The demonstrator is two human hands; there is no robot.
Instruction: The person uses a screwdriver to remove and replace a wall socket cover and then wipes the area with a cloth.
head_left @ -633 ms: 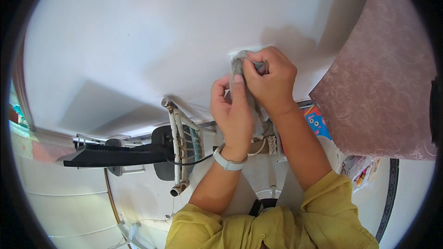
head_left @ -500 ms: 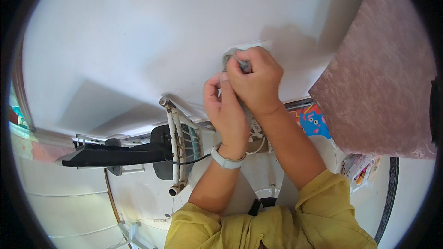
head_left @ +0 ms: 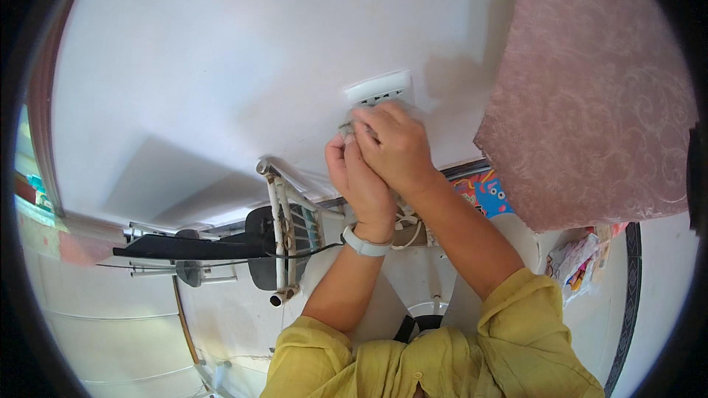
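Note:
A white wall socket plate with dark slots shows on the pale wall just beyond my hands. Below it, my left hand and my right hand come together, fingers closed. Between their fingertips is a bunched grey-green cloth, mostly hidden by the fingers. Both hands grip it, the right lying over and beside the left. A pale watch band circles my left wrist.
Left of my forearm stands a white metal rack with worn paint, next to a black panel-like thing. A pinkish patterned cloth hangs at the right. Below it are a colourful printed bag and a plastic bag.
Both hands have drawn back from the socket plate, the right one moving down and left with the cloth. The plate's slots, covered before, now show.

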